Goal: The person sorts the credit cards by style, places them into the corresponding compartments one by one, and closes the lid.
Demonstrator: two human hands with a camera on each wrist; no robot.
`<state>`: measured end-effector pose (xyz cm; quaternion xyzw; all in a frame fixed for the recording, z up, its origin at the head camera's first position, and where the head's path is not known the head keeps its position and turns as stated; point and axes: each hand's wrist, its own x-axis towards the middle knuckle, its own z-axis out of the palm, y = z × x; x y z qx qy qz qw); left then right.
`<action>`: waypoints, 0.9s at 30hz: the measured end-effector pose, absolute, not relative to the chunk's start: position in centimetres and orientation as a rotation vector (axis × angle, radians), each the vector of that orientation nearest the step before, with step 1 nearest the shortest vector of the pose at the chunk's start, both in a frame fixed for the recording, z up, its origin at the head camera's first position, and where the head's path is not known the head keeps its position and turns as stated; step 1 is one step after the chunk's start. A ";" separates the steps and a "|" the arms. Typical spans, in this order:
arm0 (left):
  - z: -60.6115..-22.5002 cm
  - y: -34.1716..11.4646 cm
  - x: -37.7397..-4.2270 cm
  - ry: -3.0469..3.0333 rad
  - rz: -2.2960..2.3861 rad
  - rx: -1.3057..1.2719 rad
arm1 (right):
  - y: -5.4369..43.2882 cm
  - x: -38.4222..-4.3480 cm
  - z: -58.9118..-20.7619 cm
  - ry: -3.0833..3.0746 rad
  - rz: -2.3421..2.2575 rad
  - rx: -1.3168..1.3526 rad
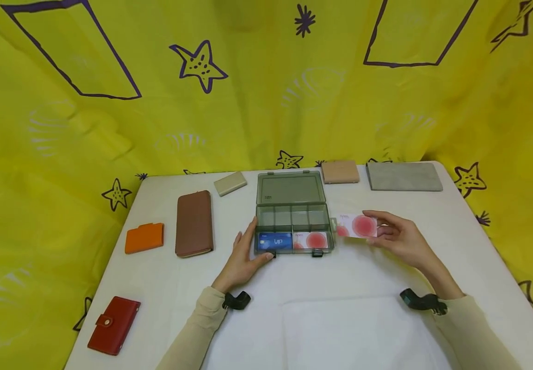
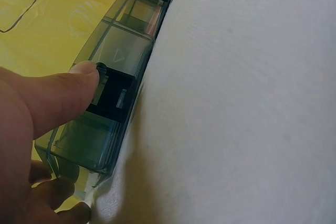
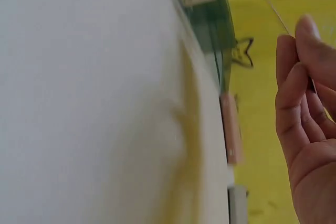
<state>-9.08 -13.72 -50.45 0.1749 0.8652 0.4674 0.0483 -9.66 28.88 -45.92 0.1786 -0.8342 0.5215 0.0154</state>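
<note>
A green see-through plastic box stands with its lid raised at the back. Its front row holds a blue card on the left and a white card with red circles on the right. My left hand grips the box's left front corner, the thumb on a dark latch and the fingers along the side. To the right of the box, my right hand pinches another white card with red circles by its right end; the right wrist view shows this card edge-on.
Left of the box lie a brown wallet, a small beige case, an orange card holder and a red snap wallet. Behind, at the right, are a tan wallet and a grey wallet. A yellow curtain hangs around the white table.
</note>
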 end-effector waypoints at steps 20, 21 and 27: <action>-50.1 -13.8 -9.0 2.640 1.438 0.556 | 21.2 -12.3 -47.1 -2.779 1.250 0.867; -50.1 -13.8 -9.0 2.641 1.433 0.557 | 21.1 -12.3 -47.0 -2.793 1.236 0.870; -50.2 -13.8 -9.2 2.651 1.422 0.579 | 21.6 -12.9 -46.7 -2.830 1.249 0.845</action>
